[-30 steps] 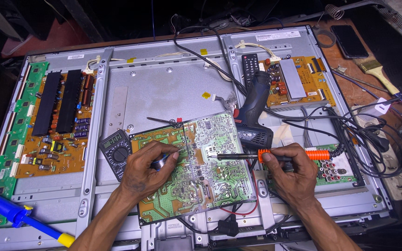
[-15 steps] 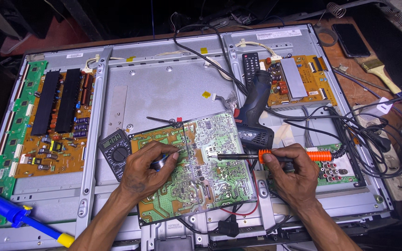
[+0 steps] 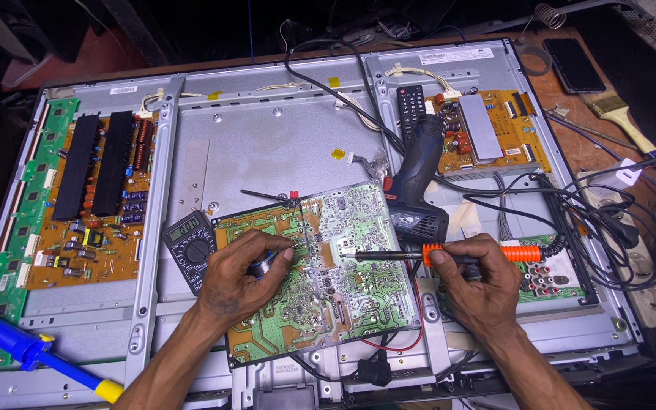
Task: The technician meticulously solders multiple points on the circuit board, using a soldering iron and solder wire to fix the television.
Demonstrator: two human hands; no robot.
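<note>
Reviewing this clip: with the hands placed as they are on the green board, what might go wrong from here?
1. The soldering iron in the right hand has its tip over dense traces on the green board; a slip might bridge or scorch them.
2. The left hand, holding a solder spool, rests close to that tip and could get burned.
3. The board lies loose and tilted on the metal chassis, so it may shift under pressure.
</note>
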